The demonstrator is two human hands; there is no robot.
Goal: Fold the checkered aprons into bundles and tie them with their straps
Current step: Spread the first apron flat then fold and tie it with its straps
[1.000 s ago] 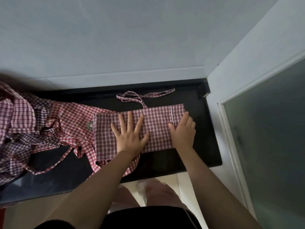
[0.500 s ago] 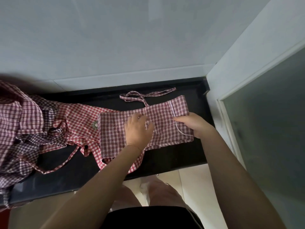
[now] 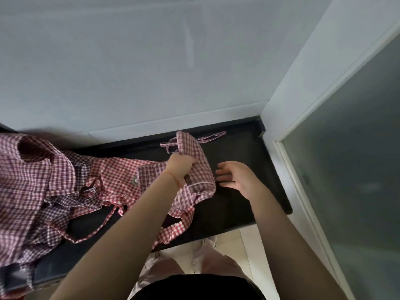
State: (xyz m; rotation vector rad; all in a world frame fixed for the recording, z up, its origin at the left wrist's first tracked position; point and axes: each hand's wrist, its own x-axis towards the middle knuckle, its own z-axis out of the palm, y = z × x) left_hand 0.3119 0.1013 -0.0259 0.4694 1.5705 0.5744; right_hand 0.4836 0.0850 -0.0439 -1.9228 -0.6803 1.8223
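Apron (image 3: 194, 169), partly folded, lies on the black counter (image 3: 249, 204), its strap (image 3: 211, 137) trailing toward the wall. My left hand (image 3: 179, 167) grips the apron's folded middle. My right hand (image 3: 236, 176) hovers just right of the apron, fingers spread, holding nothing. More checked aprons (image 3: 39, 180) lie heaped left of it.

Two bare forearms enter from bottom of frame, no sleeves visible. Left hand (image 3: 180, 167) at frame centre; thin red thread bracelet (image 3: 173, 178) around its wrist. Right hand (image 3: 237, 177) right of centre, no ring or band visible. Black garment (image 3: 194, 287) at bottom centre edge. Pale pink satin-like shorts (image 3: 164, 267) just above it, fabric glossy, creased. Footwear below indistinct.
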